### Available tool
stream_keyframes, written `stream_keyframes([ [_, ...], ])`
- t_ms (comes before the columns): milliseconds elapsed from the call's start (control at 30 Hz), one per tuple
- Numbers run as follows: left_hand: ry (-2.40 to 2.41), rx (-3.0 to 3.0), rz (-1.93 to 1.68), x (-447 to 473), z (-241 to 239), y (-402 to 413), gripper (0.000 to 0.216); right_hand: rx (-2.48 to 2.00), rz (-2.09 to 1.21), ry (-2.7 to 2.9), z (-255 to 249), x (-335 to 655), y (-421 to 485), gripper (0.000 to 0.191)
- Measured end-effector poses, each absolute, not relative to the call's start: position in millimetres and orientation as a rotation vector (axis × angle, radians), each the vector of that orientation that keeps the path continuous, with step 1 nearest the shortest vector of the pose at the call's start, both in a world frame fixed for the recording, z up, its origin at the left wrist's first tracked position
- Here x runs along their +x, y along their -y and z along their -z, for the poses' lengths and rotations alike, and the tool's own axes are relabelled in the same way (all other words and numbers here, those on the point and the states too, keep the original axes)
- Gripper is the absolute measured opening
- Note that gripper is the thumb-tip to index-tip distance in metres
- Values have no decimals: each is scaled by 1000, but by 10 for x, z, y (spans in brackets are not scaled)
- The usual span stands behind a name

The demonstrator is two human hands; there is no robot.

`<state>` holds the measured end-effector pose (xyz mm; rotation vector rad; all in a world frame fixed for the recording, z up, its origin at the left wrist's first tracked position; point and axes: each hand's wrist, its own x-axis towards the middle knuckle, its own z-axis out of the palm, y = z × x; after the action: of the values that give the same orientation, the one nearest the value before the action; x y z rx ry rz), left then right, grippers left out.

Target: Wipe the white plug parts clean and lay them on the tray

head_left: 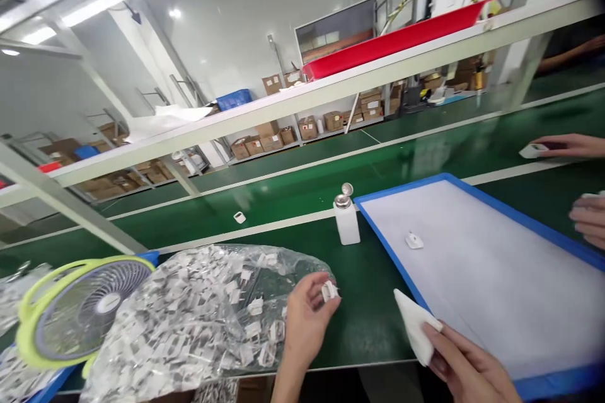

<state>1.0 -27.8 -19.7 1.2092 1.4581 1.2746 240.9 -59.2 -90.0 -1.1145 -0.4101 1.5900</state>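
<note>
I'm watching the left hand (307, 312), curled closed with thumb and fingertips pinching a small white part (329, 291) at the right edge of a clear plastic bag (189, 321) heaped with similar pieces. The right hand (466, 362) has a folded white cloth (416, 327) nipped between thumb and fingers. From that grip, the part lies off to the left, across a strip of green bench (363, 327); the cloth's pointed corner slants up and leftward. (The part's long axis I can't tell; the fingers cover too much.)

A white bottle (347, 227), its metal cap flipped up, stands beyond the gap between the hands, off the line joining them. The blue-rimmed tray (472, 277) spreads beside and beyond the right hand, another white piece (414, 240) lying on it. At far right a co-worker's hand (579, 145) holds a white item (534, 150). A yellow-green fan (108, 302) sits left of the bag, well apart from both hands.
</note>
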Motion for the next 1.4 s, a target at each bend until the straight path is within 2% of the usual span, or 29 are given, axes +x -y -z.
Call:
stream_keyframes([
  [67, -1230, 1074, -1326, 275, 319, 286, 40, -1118, -1560, 532, 757, 2323, 593, 37],
  [133, -1204, 1128, -1312, 426, 419, 279, 37, -1141, -1467, 692, 631, 2248, 582, 35],
  [233, -1434, 1417, -1155, 454, 510, 260, 37, -1199, -1288, 920, 524, 2186, 551, 40],
  [333, -1633, 1546, -1007, 379, 545, 257, 46, -1242, -1012, 1165, 516, 2150, 501, 36],
  [467, -1628, 1650, -1026, 352, 550, 281, 42, -1254, -665, 1529, 578, 2041, 396, 29],
  [533, -1635, 1718, -1035, 386, 551, 293, 38, -1209, -582, 1754, 622, 1972, 346, 33],
  [700, -1689, 1867, -953, 448, 607, 296, 48, -1031, -568, 2050, 769, 1929, 340, 47],
  [1000, -1626, 2122, -972, 363, 771, 243, 53, -941, -542, 2123, 881, 1971, 430, 46],
  [1167, -1542, 2228, -1030, 360, 750, 211, 41, -994, -659, 2030, 741, 1889, 310, 42],
  [1400, -1469, 2279, -1134, 301, 818, 221, 46, -1051, -856, 1800, 643, 1820, 225, 33],
])
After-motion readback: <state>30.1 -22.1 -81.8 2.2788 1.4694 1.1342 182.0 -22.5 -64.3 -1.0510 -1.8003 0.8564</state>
